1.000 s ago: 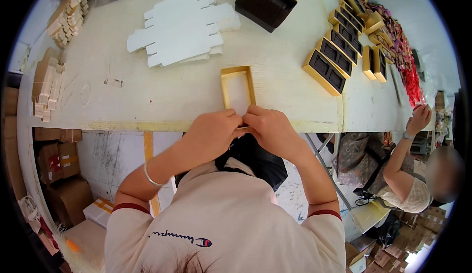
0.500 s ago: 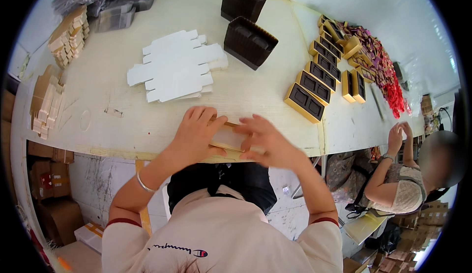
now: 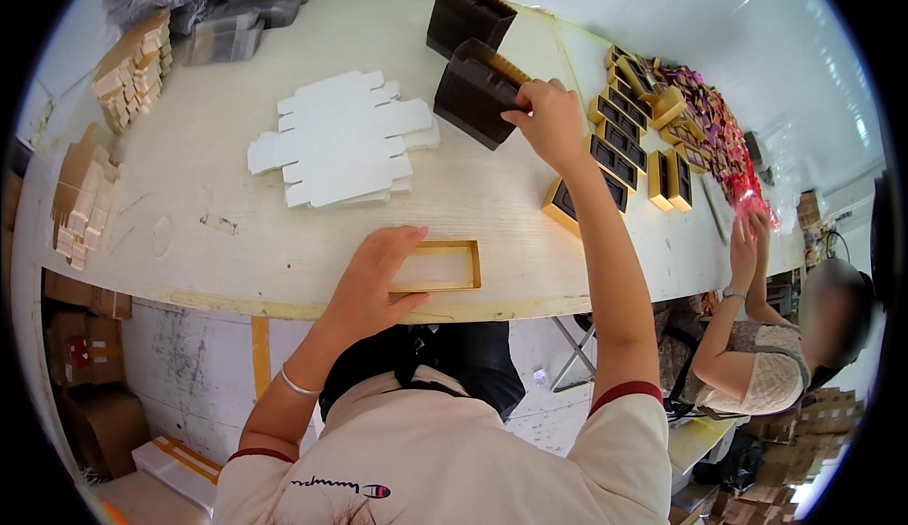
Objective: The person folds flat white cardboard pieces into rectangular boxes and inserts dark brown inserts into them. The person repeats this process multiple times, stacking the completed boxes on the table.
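Near the table's front edge, my left hand (image 3: 378,274) grips the left end of an open gold-rimmed box (image 3: 449,288) with a white inside. The thumb is at its near side and the fingers are at the far side. My right arm reaches to the far middle of the table. There my right hand (image 3: 551,123) pinches the right end of a stack of dark brown plastic tray inserts (image 3: 468,97). Whether it holds one insert or several is hidden by the fingers. Just behind stands a second dark insert stack (image 3: 466,16).
Flat white carton blanks (image 3: 340,142) lie left of centre. Gold boxes with dark inserts (image 3: 619,128) line the right, partly behind my arm, beside a pile of small purple and red packets (image 3: 705,99). Folded cartons (image 3: 85,199) stand far left. Another person (image 3: 757,355) works at right.
My right hand has left the gold box and moved far and right to the dark insert stack. My left hand stays on the box, which now shows whole at its right end.
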`<act>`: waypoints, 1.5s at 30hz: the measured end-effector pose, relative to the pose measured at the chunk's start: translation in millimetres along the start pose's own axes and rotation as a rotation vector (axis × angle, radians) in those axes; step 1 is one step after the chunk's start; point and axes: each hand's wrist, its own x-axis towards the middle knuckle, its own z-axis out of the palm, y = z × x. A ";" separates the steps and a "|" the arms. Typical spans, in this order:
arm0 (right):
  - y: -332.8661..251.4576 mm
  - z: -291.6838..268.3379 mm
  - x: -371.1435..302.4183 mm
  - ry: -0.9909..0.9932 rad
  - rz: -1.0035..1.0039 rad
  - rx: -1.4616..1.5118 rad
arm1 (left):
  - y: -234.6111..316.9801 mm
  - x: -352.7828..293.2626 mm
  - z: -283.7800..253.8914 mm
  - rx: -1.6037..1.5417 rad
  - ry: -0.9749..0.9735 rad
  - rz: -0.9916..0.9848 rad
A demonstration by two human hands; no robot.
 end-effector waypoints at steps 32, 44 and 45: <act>-43.4 -20.3 -141.7 -0.562 0.190 1.084 | 7.7 7.1 -15.9 0.177 -0.117 -0.084; -64.9 -3.7 -161.4 -0.452 -0.088 0.910 | -4.0 14.5 -35.4 0.138 -0.299 0.050; -63.8 -6.3 -157.5 -0.501 -0.049 0.970 | 3.7 15.0 -35.2 0.231 -0.278 0.030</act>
